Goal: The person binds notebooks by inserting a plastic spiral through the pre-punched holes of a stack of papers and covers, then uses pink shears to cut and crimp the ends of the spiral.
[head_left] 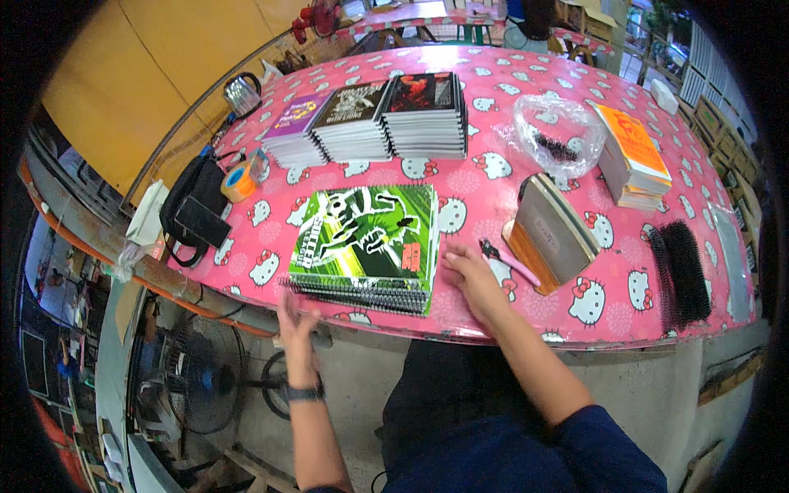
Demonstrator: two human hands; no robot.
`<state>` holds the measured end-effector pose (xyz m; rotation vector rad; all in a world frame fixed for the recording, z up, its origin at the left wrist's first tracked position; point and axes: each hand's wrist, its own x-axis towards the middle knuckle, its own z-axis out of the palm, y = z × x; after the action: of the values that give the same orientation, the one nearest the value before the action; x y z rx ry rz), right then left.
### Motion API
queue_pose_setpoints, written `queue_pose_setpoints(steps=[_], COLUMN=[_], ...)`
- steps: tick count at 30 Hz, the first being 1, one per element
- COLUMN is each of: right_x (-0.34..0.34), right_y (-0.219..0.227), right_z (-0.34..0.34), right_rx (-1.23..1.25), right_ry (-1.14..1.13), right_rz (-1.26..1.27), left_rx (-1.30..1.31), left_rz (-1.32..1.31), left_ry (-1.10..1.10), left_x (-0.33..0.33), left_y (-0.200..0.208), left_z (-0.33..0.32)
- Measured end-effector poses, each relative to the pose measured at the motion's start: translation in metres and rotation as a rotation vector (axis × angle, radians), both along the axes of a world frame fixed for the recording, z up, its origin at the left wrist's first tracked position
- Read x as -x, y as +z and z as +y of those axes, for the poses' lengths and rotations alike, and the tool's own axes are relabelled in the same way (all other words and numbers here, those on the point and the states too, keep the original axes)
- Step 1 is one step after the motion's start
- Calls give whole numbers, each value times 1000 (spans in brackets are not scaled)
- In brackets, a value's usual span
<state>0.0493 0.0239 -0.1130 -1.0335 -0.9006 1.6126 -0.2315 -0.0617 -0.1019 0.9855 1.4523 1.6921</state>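
Note:
A stack of spiral-bound notebooks (pixel 366 234) with green, white and black covers lies near the table's front edge, black coils along its near side. My left hand (pixel 297 319) is at the stack's near left corner, fingers apart and holding nothing; whether it touches the coils I cannot tell. Just beyond the stack's right side, my right hand (pixel 474 278) has its fingers stretched toward it, empty. Right of that hand lie pliers with pink handles (pixel 511 264). Beside them, a grey rectangular panel (pixel 555 234) leans on a brown wooden base.
Three notebook stacks with purple (pixel 297 119), dark brown (pixel 352 111) and black-red (pixel 423 99) covers stand farther back. Orange-covered sheets (pixel 633 144), a clear plastic bag (pixel 555 111) and black coils (pixel 680 275) sit right. A black bag (pixel 197 205) and orange tape roll (pixel 238 182) are left.

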Motion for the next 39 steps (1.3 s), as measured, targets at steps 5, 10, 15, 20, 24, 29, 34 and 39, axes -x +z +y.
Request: queue_pose_setpoints(steps=[5,10,15,20,24,29,34,39], right_x=[20,26,20,3,-12,-20,-8,-14], right_y=[-4,5,13,17,22,9,14,3], right_z=[-29,24,89,78,24,32,47,61], right_rx=[-181,-217,56,-3,-325,-501,-552,-614], right_ry=[63,54,256,196,100,112,13,25], right_rz=[154,184,413,239,-338,-378,-853,-811], left_rx=[90,162,15,13,113,97,0,24], left_rz=[395,406,155,244,372,340,328,660], left_ry=[-281,-221,-59,91,132,90,188,227], left_x=[37,19,-33,-67,-61,-67,-98,-110], left_y=[-6,2,-23,-24,-27,-25,-19,-1], left_z=[51,37,0,-9,-6,-4,-9,-10])
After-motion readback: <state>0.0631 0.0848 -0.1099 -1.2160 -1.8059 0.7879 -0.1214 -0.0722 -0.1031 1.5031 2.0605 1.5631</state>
